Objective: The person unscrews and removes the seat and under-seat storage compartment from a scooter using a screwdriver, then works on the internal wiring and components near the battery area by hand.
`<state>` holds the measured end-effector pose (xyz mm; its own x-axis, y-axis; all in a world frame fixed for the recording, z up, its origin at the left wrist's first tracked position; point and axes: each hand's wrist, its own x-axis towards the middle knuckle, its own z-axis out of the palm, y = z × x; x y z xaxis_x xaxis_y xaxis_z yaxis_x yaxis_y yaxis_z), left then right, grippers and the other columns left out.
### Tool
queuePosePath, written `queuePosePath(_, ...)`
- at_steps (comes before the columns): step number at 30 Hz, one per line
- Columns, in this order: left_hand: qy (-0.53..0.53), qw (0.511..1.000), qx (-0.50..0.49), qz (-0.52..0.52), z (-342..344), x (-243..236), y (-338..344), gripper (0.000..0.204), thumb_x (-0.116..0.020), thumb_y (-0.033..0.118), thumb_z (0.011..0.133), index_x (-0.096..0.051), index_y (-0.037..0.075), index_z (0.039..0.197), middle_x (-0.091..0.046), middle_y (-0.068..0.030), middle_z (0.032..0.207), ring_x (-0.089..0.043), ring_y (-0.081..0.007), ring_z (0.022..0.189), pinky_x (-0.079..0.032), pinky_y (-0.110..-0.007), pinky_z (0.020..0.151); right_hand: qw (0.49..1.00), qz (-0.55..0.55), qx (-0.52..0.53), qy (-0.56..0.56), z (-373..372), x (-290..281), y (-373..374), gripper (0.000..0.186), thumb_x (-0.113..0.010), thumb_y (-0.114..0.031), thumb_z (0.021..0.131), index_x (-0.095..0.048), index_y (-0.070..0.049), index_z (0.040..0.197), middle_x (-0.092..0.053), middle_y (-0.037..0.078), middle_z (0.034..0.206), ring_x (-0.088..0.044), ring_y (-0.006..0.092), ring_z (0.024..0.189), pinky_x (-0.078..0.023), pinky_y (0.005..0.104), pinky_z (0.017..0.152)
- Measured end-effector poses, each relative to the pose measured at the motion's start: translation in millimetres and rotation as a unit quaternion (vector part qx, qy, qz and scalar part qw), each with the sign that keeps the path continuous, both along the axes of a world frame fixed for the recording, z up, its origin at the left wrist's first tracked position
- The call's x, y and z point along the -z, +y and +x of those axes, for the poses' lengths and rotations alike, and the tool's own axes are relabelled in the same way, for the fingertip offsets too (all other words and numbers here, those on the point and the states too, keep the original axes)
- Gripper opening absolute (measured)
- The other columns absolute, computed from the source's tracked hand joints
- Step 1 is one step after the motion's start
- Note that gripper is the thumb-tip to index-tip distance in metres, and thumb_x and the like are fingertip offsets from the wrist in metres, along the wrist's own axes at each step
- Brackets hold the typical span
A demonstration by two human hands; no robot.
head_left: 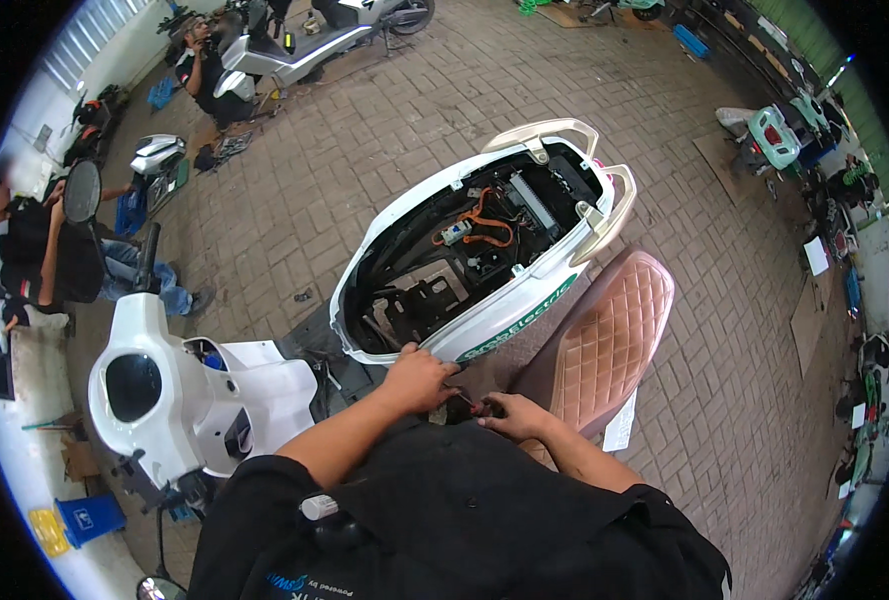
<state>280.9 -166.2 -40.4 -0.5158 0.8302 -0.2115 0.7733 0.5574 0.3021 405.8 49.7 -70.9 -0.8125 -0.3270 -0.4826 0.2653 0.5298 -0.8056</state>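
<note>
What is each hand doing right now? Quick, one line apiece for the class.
Left hand: partly curled at the white scooter body's edge; whether it grips anything cannot be told.
Right hand: closed, fingers holding a small red tool.

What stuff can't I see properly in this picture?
Head view, small red object: too small to identify, partly covered by the right hand's grip.
Head view, lower-left mirror: cut off by the bottom edge.
Head view, brown seat's near end: partly behind the right forearm.

The scooter body (pixel 537 278) is white (its far grab rail (pixel 548 128) cream), its cables (pixel 490 238) orange, the right-hand seat (pixel 613 340) tan with diamond quilting.
</note>
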Motion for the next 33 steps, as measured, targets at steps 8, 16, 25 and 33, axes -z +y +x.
queuePosePath(8, -0.011, 0.987, 0.157, 0.028, -72.1, 0.1, 9.5, 0.030, -0.070, 0.040, 0.076, -0.070, 0.016, 0.095, -0.067, -0.0036, 0.076, -0.063, -0.0222, 0.087, -0.039, -0.037, 0.086, 0.996, 0.083, -0.004, -0.018, -45.2, 9.0, -32.2, 0.043, -0.072, -0.034, 0.080, -0.064, 0.001, 0.104, -0.065, 0.022, 0.099, -0.063, 0.0365, 0.093, -0.050, 0.0402, 0.082)
queuePosePath(16, 0.028, 0.960, 0.091, 0.264, -124.6, 0.9, -24.3, 0.051, -0.074, 0.027, 0.073, -0.062, 0.018, 0.122, -0.052, -0.0098, 0.129, -0.044, -0.0287, 0.127, -0.022, -0.050, 0.115, 0.995, 0.073, 0.054, -0.030, -106.6, 14.7, -74.1, 0.046, -0.071, -0.033, 0.082, -0.062, 0.000, 0.113, -0.066, 0.020, 0.103, -0.064, 0.0348, 0.097, -0.049, 0.0411, 0.085)
queuePosePath(25, -0.308, 0.901, -0.117, 0.283, -135.4, 30.8, -60.8, 0.086, -0.066, 0.031, 0.087, -0.014, 0.007, 0.151, -0.054, -0.0261, 0.129, -0.052, -0.0425, 0.120, -0.041, -0.042, 0.102, 0.987, 0.011, 0.148, -0.060, -160.9, 23.5, -102.0, 0.031, -0.067, -0.017, 0.086, -0.062, 0.000, 0.111, -0.067, 0.012, 0.101, -0.063, 0.0222, 0.093, -0.049, 0.0346, 0.084)
queuePosePath(33, -0.411, 0.855, -0.195, 0.246, -159.5, 35.8, -60.5, 0.024, -0.056, 0.016, 0.094, -0.060, 0.001, 0.112, -0.067, -0.0111, 0.090, -0.065, -0.0188, 0.085, -0.051, -0.033, 0.078, 0.998, 0.034, 0.026, 0.037, -175.6, 36.4, -116.0, 0.042, -0.069, -0.031, 0.085, -0.062, 0.002, 0.109, -0.066, 0.020, 0.105, -0.062, 0.0349, 0.101, -0.048, 0.0409, 0.089)
